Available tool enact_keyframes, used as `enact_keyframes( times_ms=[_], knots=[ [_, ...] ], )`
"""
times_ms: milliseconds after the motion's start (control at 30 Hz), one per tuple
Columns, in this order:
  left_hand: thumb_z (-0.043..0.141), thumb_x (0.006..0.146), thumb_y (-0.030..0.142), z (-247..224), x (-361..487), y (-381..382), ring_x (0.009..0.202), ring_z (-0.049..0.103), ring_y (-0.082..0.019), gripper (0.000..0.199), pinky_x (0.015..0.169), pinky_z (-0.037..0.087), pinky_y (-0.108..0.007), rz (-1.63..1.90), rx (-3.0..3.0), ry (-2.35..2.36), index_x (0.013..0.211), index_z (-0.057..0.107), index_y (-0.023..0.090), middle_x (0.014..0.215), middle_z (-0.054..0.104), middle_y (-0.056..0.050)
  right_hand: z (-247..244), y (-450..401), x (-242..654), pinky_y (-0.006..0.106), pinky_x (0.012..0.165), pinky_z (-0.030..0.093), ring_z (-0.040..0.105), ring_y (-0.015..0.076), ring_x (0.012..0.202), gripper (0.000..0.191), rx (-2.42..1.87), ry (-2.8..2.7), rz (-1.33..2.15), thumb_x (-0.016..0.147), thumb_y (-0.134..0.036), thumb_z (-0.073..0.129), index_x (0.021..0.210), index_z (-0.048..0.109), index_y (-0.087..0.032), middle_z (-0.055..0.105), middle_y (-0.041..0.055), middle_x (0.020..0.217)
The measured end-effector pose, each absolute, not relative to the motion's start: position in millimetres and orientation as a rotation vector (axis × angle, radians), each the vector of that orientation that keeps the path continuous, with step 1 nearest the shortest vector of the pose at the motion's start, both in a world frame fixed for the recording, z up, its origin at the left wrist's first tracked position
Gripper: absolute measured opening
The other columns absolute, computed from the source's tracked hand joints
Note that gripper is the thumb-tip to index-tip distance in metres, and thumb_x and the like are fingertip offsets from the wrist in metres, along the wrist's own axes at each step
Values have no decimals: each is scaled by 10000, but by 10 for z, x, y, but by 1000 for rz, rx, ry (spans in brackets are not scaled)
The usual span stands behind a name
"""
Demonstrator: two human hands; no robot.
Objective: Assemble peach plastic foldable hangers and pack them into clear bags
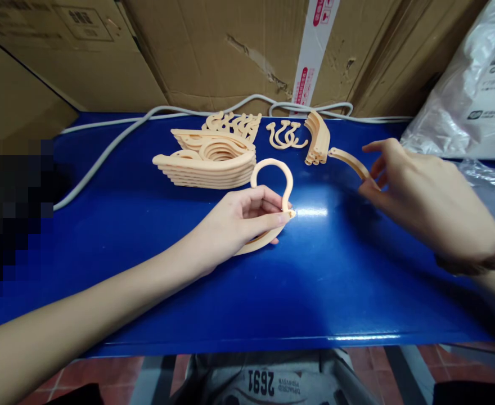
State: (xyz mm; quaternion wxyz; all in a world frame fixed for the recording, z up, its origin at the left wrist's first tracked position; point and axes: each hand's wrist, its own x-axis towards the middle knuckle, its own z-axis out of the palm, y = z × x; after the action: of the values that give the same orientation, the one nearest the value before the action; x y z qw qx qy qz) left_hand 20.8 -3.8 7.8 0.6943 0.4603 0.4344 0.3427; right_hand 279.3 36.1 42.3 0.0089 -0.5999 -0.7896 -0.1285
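Note:
My left hand (241, 216) is closed around a partly assembled folding hanger, its beige plastic hook (290, 183) rising above the fingers. A curved hanger arm (261, 243) belonging to it shows below my thumb, mostly covered by the hand. Over on the right, my right hand (420, 194) pinches one end of a loose curved hanger arm (349, 158). The loose arm's far end lies close to a stack of similar arms (317, 138). Left of that stack are a few loose hooks (287, 135), with several more hooks (234, 125) farther left. Folded hangers (207, 169) are piled behind my left hand.
Everything rests on a blue tabletop (214, 304). Cardboard boxes (230, 50) stand along the back edge, and a white cable (116, 152) runs in front of them. A plastic-wrapped package (467, 95) sits at the right. Below the front edge is a grey printed sack (273, 382).

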Motion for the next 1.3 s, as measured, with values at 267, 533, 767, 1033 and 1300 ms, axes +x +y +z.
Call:
enact_keyframes(
  times_ms=[267,533,767,1033,1300],
  knots=[
    [755,890,220,70,199,-29,644,602,-50,97,624,571,-133,725,1044,972,929,699,151,773,650,29,444,251,2683,324,633,486,645,186,659,174,-1326,-2419,532,857,-318,570,970,594,-187,696,44,857],
    [773,881,275,78,191,-38,635,597,-59,156,637,576,-155,684,1049,1006,1000,743,178,766,654,25,446,215,2641,300,553,552,648,173,662,176,-1220,-2216,1144,783,-219,652,920,545,-245,678,0,830],
    [810,835,306,86,206,-48,656,595,-73,203,636,574,-176,710,1063,1035,916,687,166,820,662,12,432,239,2630,294,609,589,699,177,736,145,-1104,-2245,1287,887,-268,590,1024,603,-221,739,38,908],
    [752,897,298,67,179,-26,630,591,-66,159,635,583,-169,699,1069,1002,1003,711,187,759,619,30,370,267,2660,337,763,577,706,210,895,217,-1085,-2341,1200,981,-284,515,1147,638,-217,741,53,1017],
    [767,889,324,66,159,-29,642,589,-76,188,639,591,-183,701,1078,1003,1035,729,212,771,613,31,419,227,2593,253,537,370,461,118,592,394,-1191,-2259,1061,1060,-458,424,828,617,-204,536,-11,700]
  ],
)
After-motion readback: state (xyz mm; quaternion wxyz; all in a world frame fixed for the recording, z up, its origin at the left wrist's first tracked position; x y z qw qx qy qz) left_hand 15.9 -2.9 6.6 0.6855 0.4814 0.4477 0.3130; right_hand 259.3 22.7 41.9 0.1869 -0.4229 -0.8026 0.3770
